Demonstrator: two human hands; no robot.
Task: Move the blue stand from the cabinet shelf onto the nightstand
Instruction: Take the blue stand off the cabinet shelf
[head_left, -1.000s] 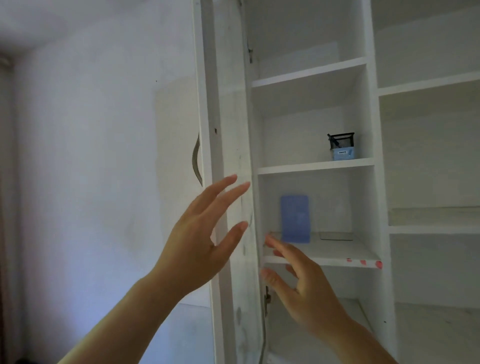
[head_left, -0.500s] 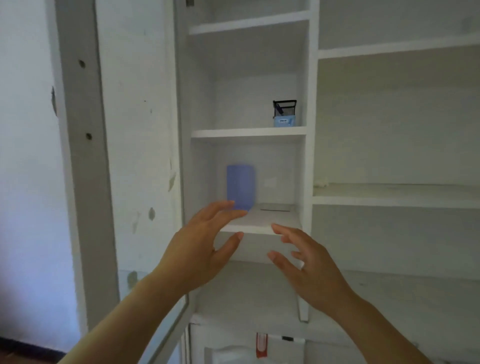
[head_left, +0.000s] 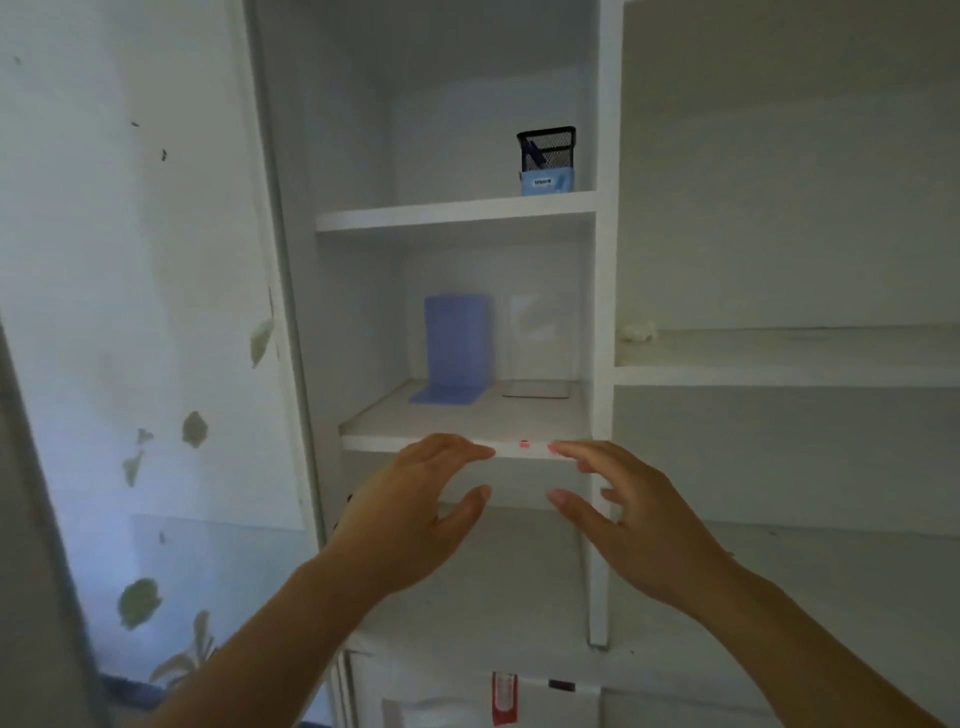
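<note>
The blue stand (head_left: 456, 347), an L-shaped plate with an upright back and a flat foot, stands at the rear left of a white cabinet shelf (head_left: 467, 446). Both hands hover in front of that shelf's front edge, below the stand and apart from it. My left hand (head_left: 415, 512) has its fingers stretched toward the right, thumb spread underneath. My right hand (head_left: 623, 512) mirrors it, fingers relaxed and pointing left. Neither hand holds anything. The nightstand is not in view.
A clear stand (head_left: 540, 348) stands right of the blue one on the same shelf. A black mesh pen holder (head_left: 546, 156) sits on the shelf above. The open cabinet door (head_left: 156, 312) stands at the left. A wider compartment (head_left: 779, 353) lies to the right.
The view has come closer to the cabinet. Both hands have drawn nearer to each other and now sit level with the shelf's front edge.
</note>
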